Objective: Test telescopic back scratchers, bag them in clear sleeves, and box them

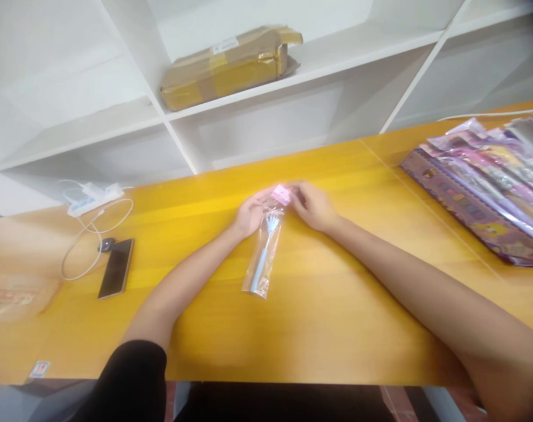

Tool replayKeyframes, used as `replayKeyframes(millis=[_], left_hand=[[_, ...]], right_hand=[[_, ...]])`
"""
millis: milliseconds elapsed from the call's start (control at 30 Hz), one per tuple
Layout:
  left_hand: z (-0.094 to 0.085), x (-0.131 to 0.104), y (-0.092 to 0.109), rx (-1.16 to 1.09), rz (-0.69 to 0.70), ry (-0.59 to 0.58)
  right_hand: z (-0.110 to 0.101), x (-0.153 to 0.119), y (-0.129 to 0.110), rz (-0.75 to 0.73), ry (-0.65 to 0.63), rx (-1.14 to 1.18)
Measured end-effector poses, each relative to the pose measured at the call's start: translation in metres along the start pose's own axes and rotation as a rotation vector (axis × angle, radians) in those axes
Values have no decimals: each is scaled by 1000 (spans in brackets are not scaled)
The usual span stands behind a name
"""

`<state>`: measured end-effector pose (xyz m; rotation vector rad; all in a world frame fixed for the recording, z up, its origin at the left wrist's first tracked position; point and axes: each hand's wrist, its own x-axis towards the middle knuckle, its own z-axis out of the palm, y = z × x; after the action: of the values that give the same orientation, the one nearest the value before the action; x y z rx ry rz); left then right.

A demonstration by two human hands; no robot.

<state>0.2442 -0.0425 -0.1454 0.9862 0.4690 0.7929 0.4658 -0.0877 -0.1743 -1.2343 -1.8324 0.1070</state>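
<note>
A clear plastic bag (251,272) lies slantwise near the middle of the table, with a pink header card (281,194) at its far end. Inside is a light blue back scratcher (260,264) with a small hand-shaped head pointing away from me. My left hand (250,214) grips the bag's upper left edge, its fingers reaching behind the card. On the other side, my right hand (314,205) has its thumb and fingers closed on the card's right edge. Slight blur hides the exact fingertip contact.
Several packaged items lie on a purple printed sheet (464,214) at right. On the left are a phone (116,268), a small dark round object (106,245), a power strip (95,199) with white cables and a crumpled plastic bag (23,296). A taped box (226,67) occupies the shelf behind.
</note>
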Motion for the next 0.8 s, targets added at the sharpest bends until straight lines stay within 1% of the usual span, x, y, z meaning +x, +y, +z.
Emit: replayKeyframes(millis=[233, 367, 633, 800], left_hand=[[-1, 0, -1, -16, -5, 42], [0, -1, 1, -41, -3, 23], [1, -2, 2, -17, 22, -13], [2, -1, 2, -21, 31, -9]], right_hand=[[-2, 0, -4, -88, -19, -29], [-4, 0, -5, -106, -44, -11], [-7, 1, -7, -127, -90, 72], [-7, 2, -8, -141, -96, 121]])
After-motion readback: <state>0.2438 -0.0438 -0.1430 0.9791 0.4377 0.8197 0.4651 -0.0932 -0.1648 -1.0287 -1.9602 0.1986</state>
